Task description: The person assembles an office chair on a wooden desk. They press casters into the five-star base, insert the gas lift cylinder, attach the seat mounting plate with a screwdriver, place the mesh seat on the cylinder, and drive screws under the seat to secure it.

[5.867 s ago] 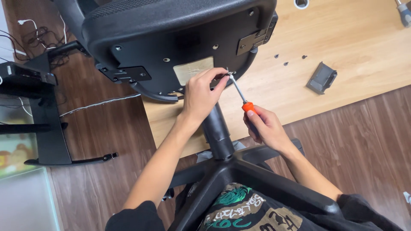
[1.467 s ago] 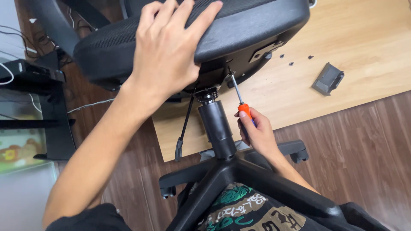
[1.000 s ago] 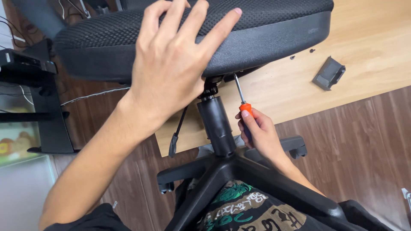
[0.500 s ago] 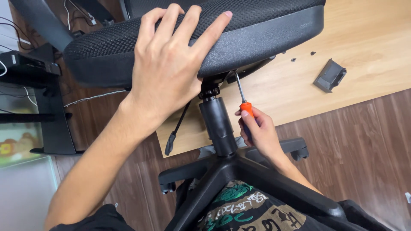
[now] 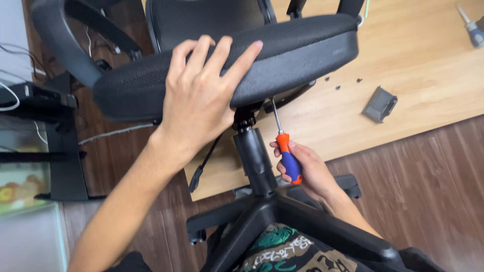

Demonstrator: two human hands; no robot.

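Note:
A black office chair seat (image 5: 297,55) with mesh top tilts over its gas cylinder (image 5: 254,158) and star base (image 5: 302,221). My left hand (image 5: 201,98) lies flat with spread fingers on the seat's front edge. My right hand (image 5: 307,168) grips a screwdriver (image 5: 286,153) with an orange and blue handle; its metal shaft points up under the seat. The shaft's tip is hidden beneath the seat. The chair's armrest (image 5: 65,40) curves at the upper left.
A light wooden board (image 5: 418,65) lies on the dark wood floor (image 5: 428,191). On it are a small black bracket (image 5: 379,104), several tiny screws (image 5: 343,83) and another screwdriver (image 5: 471,27) at the top right. A black stand (image 5: 58,146) with cables is at left.
The seat has turned from underside-up to cushion-up. My left hand left the mechanism under the seat and now presses on the cushion. The right hand keeps the screwdriver under it.

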